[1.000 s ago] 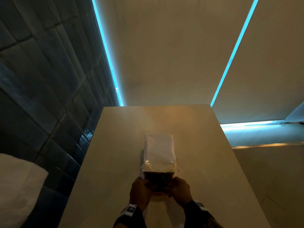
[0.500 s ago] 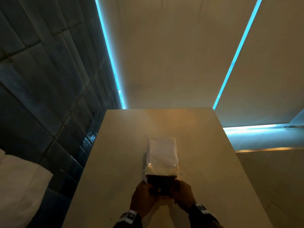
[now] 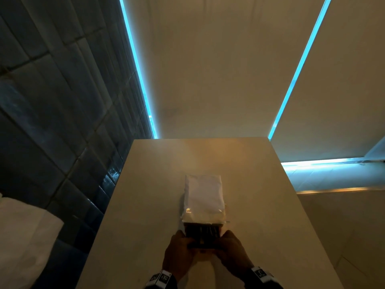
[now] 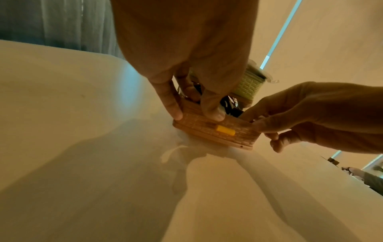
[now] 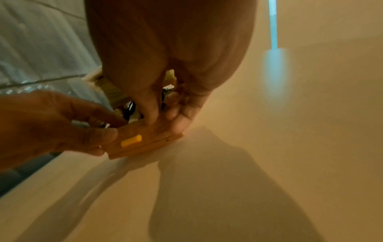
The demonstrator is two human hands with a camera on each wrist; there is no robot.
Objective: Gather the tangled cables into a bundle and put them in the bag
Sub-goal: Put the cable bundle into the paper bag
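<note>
Fingers (image 4: 211,104) of both hands pinch bag (image 3: 203,197) mouth, cables (image 4: 230,104) inside.

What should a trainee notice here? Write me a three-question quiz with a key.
1. True or false: the bag stands upright on the table.
2. Which hand pinches the bag's mouth? A) left hand only B) right hand only C) both
3. Fill in: the small tab on the mouth's strip is ____.

Key: 1. False; it lies flat, mouth toward the person, with dark cables showing inside. 2. C. 3. Yellow.
</note>
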